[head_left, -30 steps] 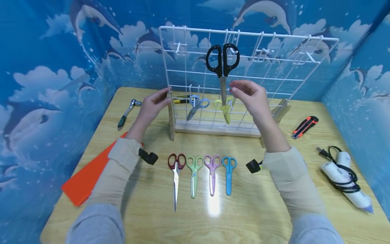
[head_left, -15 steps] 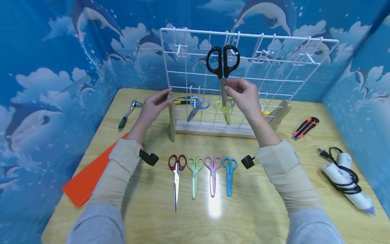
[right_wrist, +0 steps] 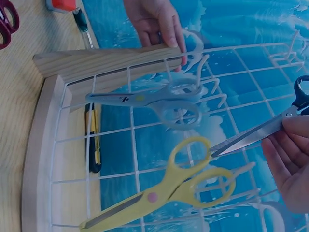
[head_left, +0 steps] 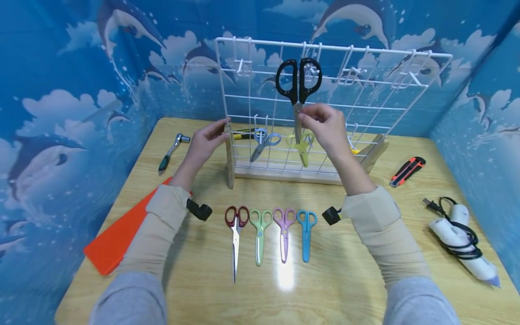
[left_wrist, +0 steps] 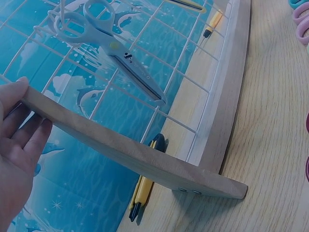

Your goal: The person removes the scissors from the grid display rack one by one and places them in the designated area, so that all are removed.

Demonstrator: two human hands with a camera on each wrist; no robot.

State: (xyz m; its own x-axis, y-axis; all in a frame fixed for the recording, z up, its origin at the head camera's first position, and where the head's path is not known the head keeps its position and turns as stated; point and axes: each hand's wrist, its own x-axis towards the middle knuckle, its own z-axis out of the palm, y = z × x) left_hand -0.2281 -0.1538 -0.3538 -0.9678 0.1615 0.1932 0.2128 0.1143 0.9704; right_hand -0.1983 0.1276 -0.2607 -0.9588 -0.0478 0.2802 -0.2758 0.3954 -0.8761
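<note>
Scissors, black-handled, stand loops-up before the rack — my right hand pinches their blades, leaving loops free; my left hand grips the rack's side, likely steadying it — hook contact unclear.

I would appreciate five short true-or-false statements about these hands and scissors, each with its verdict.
1. The right hand pinches the silver blades of the black-handled scissors. True.
2. The left hand lies flat on the pale wooden table. False: it grips the wooden side post of the white wire-grid rack.
3. The pale-blue plastic scissors hang on the rack. True.
4. The yellow plastic scissors lie on the table. False: they hang on the rack.
5. The sky-blue plastic scissors lie on the table. True.
</note>
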